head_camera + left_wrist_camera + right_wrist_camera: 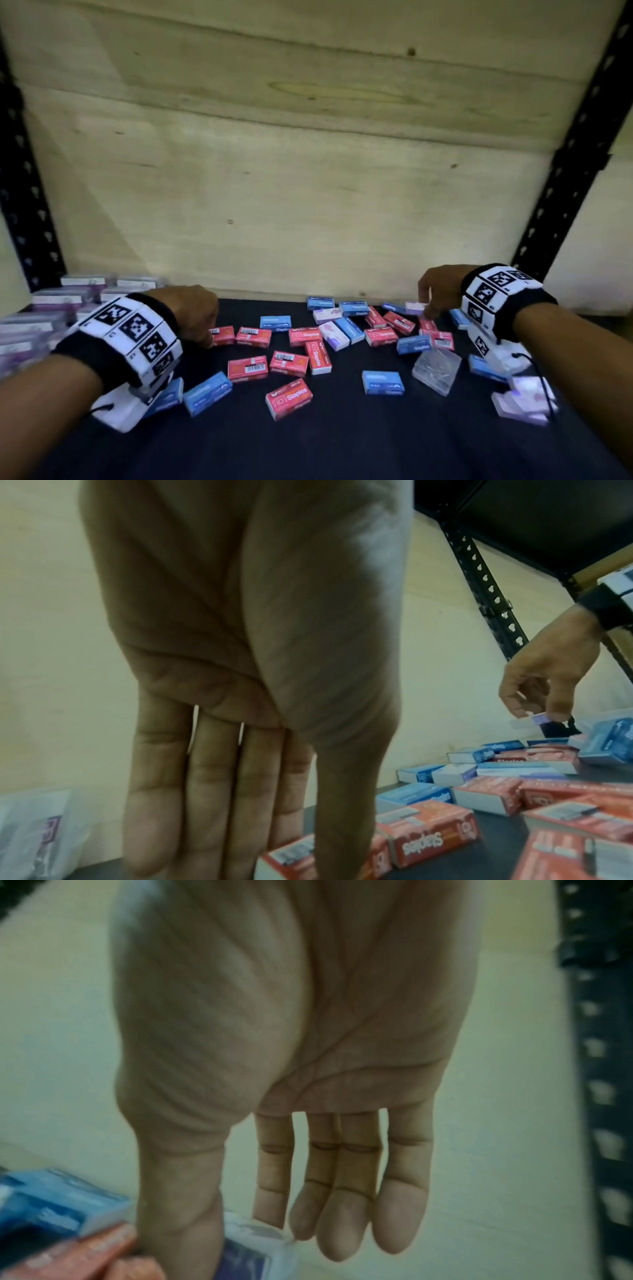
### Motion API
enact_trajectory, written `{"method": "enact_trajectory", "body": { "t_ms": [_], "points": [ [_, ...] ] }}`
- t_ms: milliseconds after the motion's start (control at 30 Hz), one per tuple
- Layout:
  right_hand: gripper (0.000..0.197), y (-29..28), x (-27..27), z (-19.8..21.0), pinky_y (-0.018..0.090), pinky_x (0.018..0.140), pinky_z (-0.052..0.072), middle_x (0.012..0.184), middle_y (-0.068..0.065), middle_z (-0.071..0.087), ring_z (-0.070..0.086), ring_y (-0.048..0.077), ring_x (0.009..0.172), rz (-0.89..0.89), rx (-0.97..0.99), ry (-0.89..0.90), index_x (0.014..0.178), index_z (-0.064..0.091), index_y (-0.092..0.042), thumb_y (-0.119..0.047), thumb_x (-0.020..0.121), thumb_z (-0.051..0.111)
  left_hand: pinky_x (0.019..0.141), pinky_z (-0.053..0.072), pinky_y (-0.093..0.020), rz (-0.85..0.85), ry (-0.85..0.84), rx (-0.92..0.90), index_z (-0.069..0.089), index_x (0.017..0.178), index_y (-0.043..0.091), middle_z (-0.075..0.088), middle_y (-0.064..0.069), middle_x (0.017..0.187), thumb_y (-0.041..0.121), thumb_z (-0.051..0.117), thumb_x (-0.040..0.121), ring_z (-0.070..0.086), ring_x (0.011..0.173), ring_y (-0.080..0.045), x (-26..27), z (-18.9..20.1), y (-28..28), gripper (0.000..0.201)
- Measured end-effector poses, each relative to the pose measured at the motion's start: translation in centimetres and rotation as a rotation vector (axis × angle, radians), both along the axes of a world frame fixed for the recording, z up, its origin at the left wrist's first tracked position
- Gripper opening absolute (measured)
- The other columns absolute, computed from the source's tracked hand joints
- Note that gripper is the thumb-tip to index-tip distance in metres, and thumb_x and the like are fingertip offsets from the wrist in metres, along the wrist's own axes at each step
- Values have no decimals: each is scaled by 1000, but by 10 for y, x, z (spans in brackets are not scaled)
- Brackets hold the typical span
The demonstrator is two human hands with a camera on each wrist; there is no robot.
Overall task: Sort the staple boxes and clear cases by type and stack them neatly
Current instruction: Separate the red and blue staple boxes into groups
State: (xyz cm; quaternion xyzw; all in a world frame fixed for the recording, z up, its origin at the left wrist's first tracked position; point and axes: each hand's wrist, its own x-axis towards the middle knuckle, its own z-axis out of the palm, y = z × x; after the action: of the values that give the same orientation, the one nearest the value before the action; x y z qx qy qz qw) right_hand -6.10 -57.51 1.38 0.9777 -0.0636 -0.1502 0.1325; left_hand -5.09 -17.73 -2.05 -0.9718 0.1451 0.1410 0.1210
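The wooden back panel [308, 154] spans the rear of the shelf, flanked by a black perforated upright [568, 164] on the right. The work surface is a dark cloth [342, 445]. At the far left stand stacked clear cases with purple labels [51, 308], blurred in the head view. Scattered across the centre of the cloth are red staple boxes [289, 399] and blue staple boxes [383, 382], lying flat at mixed angles, some touching. One unlabelled clear case [436, 371] lies tilted near the right forearm. The left hand [195, 311] hangs over the left end of the scatter; the left wrist view shows its fingers [212, 791] straight and together, holding nothing, just above a red box. The right hand [440, 287] reaches to the far right of the scatter, where thumb and fingers pinch a small clear case with a purple label [534, 721], lifted just above the boxes.
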Motion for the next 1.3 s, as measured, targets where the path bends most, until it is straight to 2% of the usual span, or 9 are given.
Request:
{"method": "enact_trajectory", "body": {
  "t_ms": [167,300,433,600,667,833,1000,1167,1300],
  "points": [
    [37,-36,-7,-9,34,72,54,77,2,62,60,23,74,-98,-122,-28,74,66,-6,-42,80,75,83,54,-29,18,-8,-8,70,106,20,70,3,105,45,73,81,66,95,-17,0,-3,-2,35],
    [50,-52,-12,-12,27,64,41,77,2,55,54,18,74,-164,-100,-38,95,68,3,-43,78,77,83,52,-27,23,-11,-24,70,106,20,70,4,105,45,72,81,66,95,-16,1,-4,0,35],
    [42,-60,-7,-22,27,60,44,60,-2,54,57,21,65,-197,-117,-5,60,59,-10,-45,67,80,81,52,-26,42,-12,-76,70,99,23,69,7,98,45,76,77,65,92,-13,3,-4,4,32],
    [47,-56,-1,-26,26,55,43,54,-3,54,53,18,55,-154,-129,19,50,53,-13,-49,64,81,76,52,-24,87,18,-162,68,92,25,68,9,91,46,81,73,64,87,-9,4,-3,10,31],
    [40,-36,-5,-17,25,59,45,61,-4,56,56,17,61,-145,-115,-4,59,55,-16,-46,75,76,75,51,-24,92,23,-172,67,92,25,67,9,91,46,81,73,63,85,-9,4,-3,10,32],
    [33,19,-2,0,34,88,53,110,2,70,65,20,100,42,35,-63,107,70,-15,-43,89,67,74,50,-25,103,32,-202,67,95,23,68,9,94,45,85,68,63,87,-10,2,-1,11,39],
    [23,85,4,-3,26,74,42,100,-6,64,58,14,87,293,183,-54,105,67,-24,-42,90,64,77,51,-26,81,22,-203,65,96,27,63,13,86,40,87,67,62,86,-11,3,-2,13,38],
    [24,153,10,-12,29,77,45,95,-7,62,59,17,90,494,304,-22,105,65,-26,-44,89,65,64,44,-22,66,46,-210,65,87,25,57,14,73,32,83,75,55,74,-8,5,1,18,23],
    [36,197,14,-15,30,81,50,110,-2,68,62,18,94,590,312,60,115,65,-21,-44,88,69,73,48,-24,83,72,-223,68,95,24,61,11,83,32,82,76,59,83,-11,9,1,20,26]
  ]
}}
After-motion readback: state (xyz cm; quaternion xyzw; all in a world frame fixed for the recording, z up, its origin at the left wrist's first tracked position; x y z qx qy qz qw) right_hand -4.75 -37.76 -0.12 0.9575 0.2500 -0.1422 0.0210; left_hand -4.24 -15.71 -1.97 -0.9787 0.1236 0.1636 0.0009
